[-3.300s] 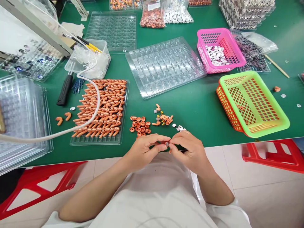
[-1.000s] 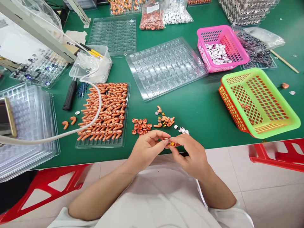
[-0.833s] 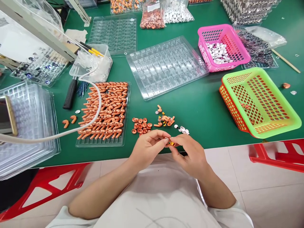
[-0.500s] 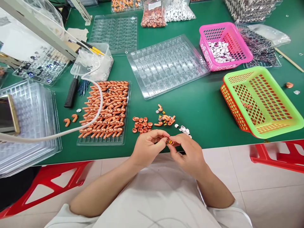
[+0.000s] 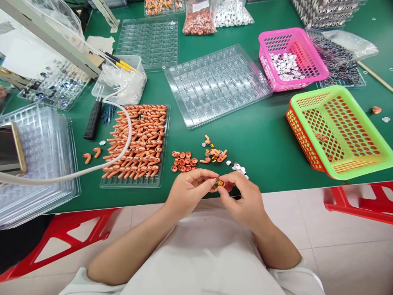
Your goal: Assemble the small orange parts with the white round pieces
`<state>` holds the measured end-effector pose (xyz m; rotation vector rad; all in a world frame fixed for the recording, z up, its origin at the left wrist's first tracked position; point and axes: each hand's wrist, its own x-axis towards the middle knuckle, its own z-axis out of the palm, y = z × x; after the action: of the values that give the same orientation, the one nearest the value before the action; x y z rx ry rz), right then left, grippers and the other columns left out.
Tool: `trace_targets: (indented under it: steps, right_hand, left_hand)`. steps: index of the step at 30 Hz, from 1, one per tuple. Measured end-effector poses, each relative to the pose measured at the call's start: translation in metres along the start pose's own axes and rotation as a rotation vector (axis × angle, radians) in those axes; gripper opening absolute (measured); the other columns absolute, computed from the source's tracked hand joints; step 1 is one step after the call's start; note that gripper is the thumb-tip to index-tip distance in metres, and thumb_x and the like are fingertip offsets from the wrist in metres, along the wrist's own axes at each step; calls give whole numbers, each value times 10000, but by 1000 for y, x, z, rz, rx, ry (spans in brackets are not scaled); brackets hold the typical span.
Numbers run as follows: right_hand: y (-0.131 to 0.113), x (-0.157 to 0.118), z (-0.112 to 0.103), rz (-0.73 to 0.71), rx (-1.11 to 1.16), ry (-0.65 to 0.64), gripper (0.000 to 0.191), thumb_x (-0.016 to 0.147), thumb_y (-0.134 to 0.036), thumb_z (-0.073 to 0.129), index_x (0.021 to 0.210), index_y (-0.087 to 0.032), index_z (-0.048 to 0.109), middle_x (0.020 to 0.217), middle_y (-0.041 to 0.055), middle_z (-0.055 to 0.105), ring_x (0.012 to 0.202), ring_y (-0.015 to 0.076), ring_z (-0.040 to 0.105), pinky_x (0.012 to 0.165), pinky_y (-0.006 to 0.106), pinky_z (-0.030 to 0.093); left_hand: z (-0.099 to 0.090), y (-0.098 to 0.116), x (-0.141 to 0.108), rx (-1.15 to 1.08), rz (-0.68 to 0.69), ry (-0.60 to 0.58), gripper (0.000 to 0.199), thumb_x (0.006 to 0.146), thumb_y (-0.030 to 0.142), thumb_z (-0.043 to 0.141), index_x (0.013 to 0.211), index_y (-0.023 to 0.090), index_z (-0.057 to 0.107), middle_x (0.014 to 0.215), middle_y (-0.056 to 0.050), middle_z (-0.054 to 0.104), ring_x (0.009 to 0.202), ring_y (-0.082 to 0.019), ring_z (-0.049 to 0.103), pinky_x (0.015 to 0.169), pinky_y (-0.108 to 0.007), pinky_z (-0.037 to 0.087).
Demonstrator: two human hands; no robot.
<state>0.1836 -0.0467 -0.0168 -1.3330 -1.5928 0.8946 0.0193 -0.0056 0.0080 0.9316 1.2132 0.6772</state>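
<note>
Green table (image 5: 270, 123): one, and it carries everything here, right up to the edge where the hands are working.
Clear trays: two lie flat, one mid-table (image 5: 215, 90) and one behind (image 5: 149, 45); the stacked ones at far left can't be counted.
Baskets: three showing, the pink basket (image 5: 301, 85) with white discs in it, the lime basket (image 5: 333, 174), and the red basket (image 5: 296, 139) nested beneath the lime.
Filled tray (image 5: 159, 180): one, crammed with orange pieces, too many to count; the white cable (image 5: 130, 131) passes across, so a tug on it might knock the rows askew.
Hands: two, meeting over the front edge; left hand (image 5: 187, 190), thumb and forefinger pinched at the part's left end, right hand (image 5: 245, 196), thumb and forefinger pinching its right.
Bags: two at the back, orange bag (image 5: 199, 24) and white bag (image 5: 231, 16).
Orange cups (image 5: 182, 162): about twenty, overlapping, just beyond the left hand; a careless knuckle could scatter them.
White discs (image 5: 242, 169): roughly six beside the right hand, same danger.
Yellow-patched part (image 5: 221, 183): just one, between both sets of fingertips; a slipping pinch could drop it lapward, and too hard a squeeze might bend it.
</note>
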Motion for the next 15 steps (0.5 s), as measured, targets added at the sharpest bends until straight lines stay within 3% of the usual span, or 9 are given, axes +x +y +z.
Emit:
trace_targets:
  steps: [5,15]
  right_hand:
    - [1,2,-4,151,150,-2,145,843,-141,610,961,-220,636,821,1,694,679,129,635,634,249,548]
    - [3,0,-4,183,149,-15,141,847,-150,609,971,-213,634,806,-5,682,670,122,614,629,244,524]
  left_hand:
    - [-4,3,3,-121,-74,-112,203,772,273,764,928,143,766,777,-52,772,708,-155,718,708,-249,599]
    - [-1,1,4,-138,-108,-82,194,758,252,773,917,140,761,794,-46,772,694,-144,708,698,-239,593]
